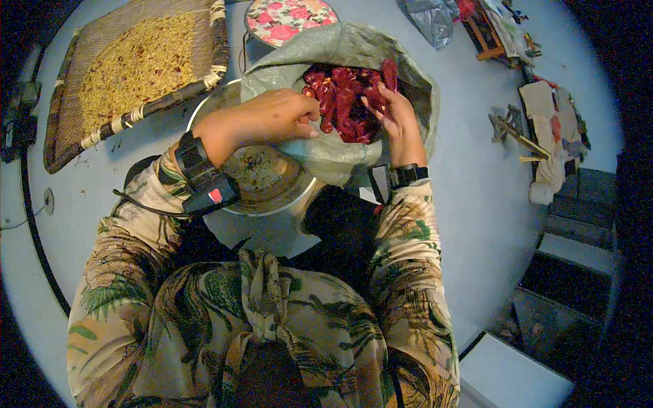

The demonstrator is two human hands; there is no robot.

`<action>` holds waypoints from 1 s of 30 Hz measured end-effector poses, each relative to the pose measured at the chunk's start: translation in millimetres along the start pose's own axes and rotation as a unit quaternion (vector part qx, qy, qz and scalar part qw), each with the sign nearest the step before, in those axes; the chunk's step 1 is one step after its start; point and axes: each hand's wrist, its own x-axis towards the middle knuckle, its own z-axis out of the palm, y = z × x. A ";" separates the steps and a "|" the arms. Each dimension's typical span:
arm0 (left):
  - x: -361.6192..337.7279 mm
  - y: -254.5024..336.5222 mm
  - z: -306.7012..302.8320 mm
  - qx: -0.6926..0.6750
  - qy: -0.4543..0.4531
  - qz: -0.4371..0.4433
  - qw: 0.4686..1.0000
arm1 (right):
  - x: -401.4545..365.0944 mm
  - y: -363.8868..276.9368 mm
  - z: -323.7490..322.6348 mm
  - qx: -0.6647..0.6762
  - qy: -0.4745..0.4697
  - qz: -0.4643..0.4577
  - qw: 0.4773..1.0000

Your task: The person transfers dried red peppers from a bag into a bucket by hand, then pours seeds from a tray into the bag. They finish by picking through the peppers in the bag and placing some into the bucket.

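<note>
A pale green woven sack [286,66] lies open in front of me, with many dried red chillies [348,102] inside. My right hand [396,115] is in the sack's mouth at the right side of the chillies, fingers apart, touching a chilli. At the left edge of the pile my left hand [282,115] has its fingers curled together near the chillies; what it may hold is hidden. Below the left hand, a round metal basin [262,194] has small dark bits at its bottom. The sack overlaps the basin's right side.
A framed mesh tray [129,122] of yellow grains with red bits stands at the upper left. Behind the sack is a round floral-topped stool [286,20]. A grey plastic bag [432,20], wooden pieces and cloths lie at the upper right. Steps [578,251] descend at the right.
</note>
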 end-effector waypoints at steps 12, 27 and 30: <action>-0.7 -6.6 5.5 -0.007 -0.003 0.011 1.000 | 9.7 -4.5 -10.0 0.036 0.049 -0.073 0.995; -5.5 13.6 25.4 0.019 -0.060 0.068 0.996 | -44.5 -24.3 -13.4 -0.631 -0.094 0.045 0.769; -8.0 5.0 38.4 0.037 -0.014 0.116 0.992 | -46.8 -20.9 -18.1 -0.646 -0.122 0.034 0.753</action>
